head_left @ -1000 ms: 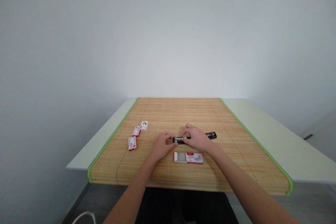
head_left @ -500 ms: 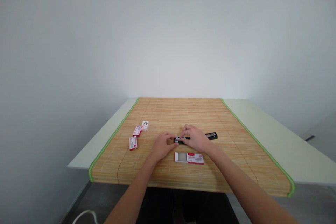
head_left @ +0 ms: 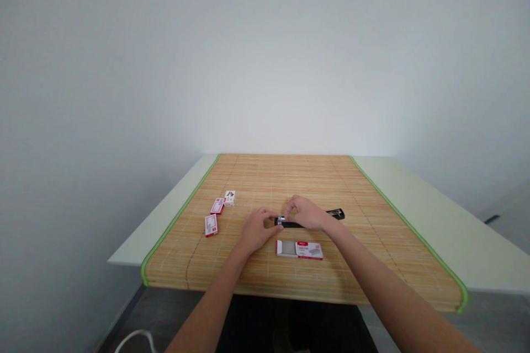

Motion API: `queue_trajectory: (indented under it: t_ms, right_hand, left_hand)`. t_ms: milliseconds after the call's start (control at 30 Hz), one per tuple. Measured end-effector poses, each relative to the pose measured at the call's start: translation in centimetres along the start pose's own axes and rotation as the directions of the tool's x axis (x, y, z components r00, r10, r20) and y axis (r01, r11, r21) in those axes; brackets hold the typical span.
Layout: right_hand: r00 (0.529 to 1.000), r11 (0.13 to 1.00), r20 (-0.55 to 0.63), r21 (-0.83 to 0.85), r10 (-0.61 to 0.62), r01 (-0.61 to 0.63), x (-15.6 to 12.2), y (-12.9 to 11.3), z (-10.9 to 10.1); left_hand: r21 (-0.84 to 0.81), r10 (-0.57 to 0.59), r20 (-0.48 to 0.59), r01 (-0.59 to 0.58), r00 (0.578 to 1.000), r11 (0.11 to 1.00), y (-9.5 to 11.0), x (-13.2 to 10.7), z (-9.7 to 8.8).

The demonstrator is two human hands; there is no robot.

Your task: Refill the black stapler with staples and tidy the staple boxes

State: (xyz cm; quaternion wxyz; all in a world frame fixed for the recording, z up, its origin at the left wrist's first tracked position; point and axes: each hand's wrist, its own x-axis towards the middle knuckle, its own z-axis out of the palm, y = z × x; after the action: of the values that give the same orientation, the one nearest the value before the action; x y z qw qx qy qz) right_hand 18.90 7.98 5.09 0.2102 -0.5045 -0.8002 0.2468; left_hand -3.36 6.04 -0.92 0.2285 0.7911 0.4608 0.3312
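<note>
We find the long black stapler (head_left: 308, 219) lying flat on the bamboo mat (head_left: 372, 242), long axis left to right, with our right hand (head_left: 305, 213) pinched narrowly over its left end and our left hand (head_left: 257, 230) curled touching that tip.

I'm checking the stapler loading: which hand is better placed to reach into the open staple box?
Probably the left hand. Its fingers only touch the end of the stapler, and the open box lies just below and beside it. The right hand lies over the stapler's middle, pinching at it.
</note>
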Motion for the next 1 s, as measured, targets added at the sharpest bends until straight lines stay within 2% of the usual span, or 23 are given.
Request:
queue_trajectory:
  t_ms: [333, 567, 700, 1000]
  right_hand:
    - [0.996, 0.999, -0.077, -0.037, -0.039, 0.036, -0.4, 0.9, 0.3]
    - [0.991, 0.993, -0.108, -0.096, -0.081, 0.070, -2.3, 1.7, -0.6]
    - [0.990, 0.989, -0.100, -0.116, -0.101, 0.089, -3.0, 1.6, -0.5]
    - [0.981, 0.989, -0.161, -0.114, -0.109, 0.092, -3.3, 1.0, 0.2]
  left_hand:
    - [-0.009, 0.006, -0.019, -0.007, 1.000, 1.000, 0.1, 0.0, 0.0]
    - [-0.172, -0.035, -0.063, 0.024, 0.997, 0.985, 0.2, -0.2, 0.0]
    - [-0.150, 0.005, -0.065, -0.015, 0.998, 0.989, 0.5, -0.3, -0.1]
    - [-0.111, 0.007, -0.043, -0.012, 0.999, 0.994, 1.0, -0.5, -0.1]
